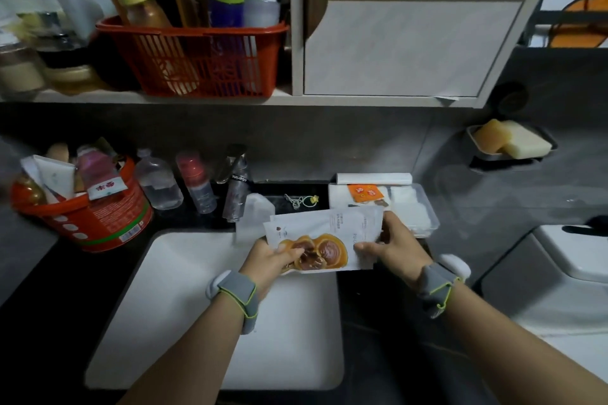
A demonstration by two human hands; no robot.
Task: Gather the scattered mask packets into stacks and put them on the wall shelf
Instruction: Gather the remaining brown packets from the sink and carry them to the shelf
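meanwhile both hands, left hand (pixel 274 258) and right hand (pixel 391 248), pinched a thin sheaf of mask packets (pixel 324 240) by its short ends above the sink (pixel 171 306); light, slick and floppy, they likely needed gripping at the edges

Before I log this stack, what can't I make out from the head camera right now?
Head view:
1. Packet count: mask packets overlap between left hand and right hand; only some edges show.
2. Packet print: too small to read.
3. Contents of clear tray: partly behind the packets.
4. Left end of wall shelf: jars blurred, cut by the frame edge.
5. Shelf depth: red basket hides the back.
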